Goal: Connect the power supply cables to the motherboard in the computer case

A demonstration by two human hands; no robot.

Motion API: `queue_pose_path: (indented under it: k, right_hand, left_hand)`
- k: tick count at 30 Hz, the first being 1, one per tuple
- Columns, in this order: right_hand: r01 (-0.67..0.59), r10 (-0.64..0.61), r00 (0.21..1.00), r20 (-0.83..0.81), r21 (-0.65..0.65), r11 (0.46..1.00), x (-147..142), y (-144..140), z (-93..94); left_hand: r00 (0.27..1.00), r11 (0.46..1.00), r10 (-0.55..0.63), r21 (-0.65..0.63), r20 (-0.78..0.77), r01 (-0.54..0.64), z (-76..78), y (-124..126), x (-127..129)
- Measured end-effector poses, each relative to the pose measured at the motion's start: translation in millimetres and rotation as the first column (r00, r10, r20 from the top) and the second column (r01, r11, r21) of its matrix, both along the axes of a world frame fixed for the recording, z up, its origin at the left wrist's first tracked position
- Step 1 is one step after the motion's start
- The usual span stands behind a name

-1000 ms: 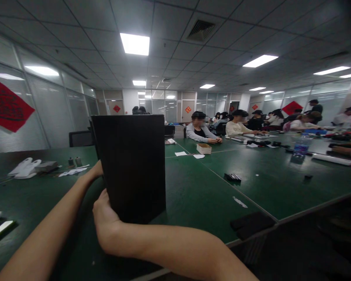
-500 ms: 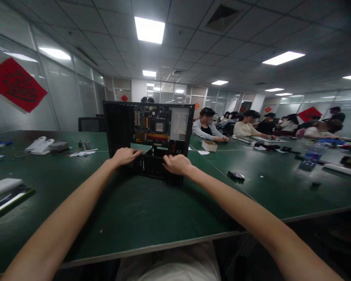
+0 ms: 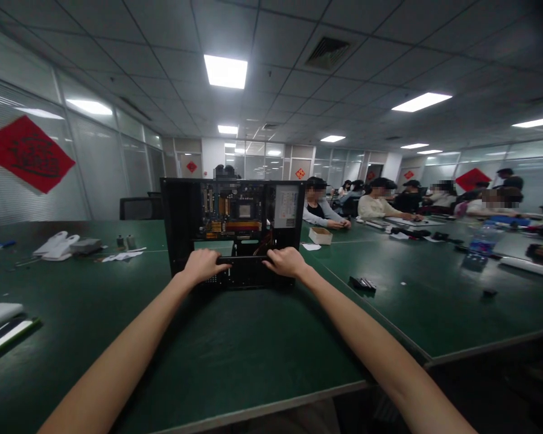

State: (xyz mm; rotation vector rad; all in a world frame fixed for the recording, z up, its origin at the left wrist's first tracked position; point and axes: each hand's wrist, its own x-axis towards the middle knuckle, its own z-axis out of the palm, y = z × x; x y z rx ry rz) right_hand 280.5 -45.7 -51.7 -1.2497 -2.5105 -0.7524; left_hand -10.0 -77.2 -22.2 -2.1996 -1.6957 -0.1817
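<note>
Currently we are steadying an open computer case (image 3: 233,232), upright at frame centre on the green table (image 3: 262,337); left hand (image 3: 203,265) and right hand (image 3: 287,262) are gripping its lower crossbar. Next move likely needs a firm, level hold.

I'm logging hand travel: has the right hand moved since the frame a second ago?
Yes. The right hand went from the near lower left corner of the black panel to the right, farther out over the green table, gripping the open computer case.
</note>
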Motion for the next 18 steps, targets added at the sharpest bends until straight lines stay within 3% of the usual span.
queue_pose_path:
  k: [9, 18]
  right_hand:
    - [-0.040, 0.040, 0.999, -0.001, -0.020, 0.999, 7.4, -25.6, 1.8]
    - [0.032, -0.030, 0.999, 0.030, -0.070, 0.997, 4.6, -45.1, 15.7]
  left_hand:
    - [1.000, 1.000, -0.001, -0.014, -0.001, 0.001, 0.1, -32.5, 4.3]
    - [0.999, 0.998, -0.027, -0.051, -0.024, 0.026, 5.3, -53.2, 8.4]
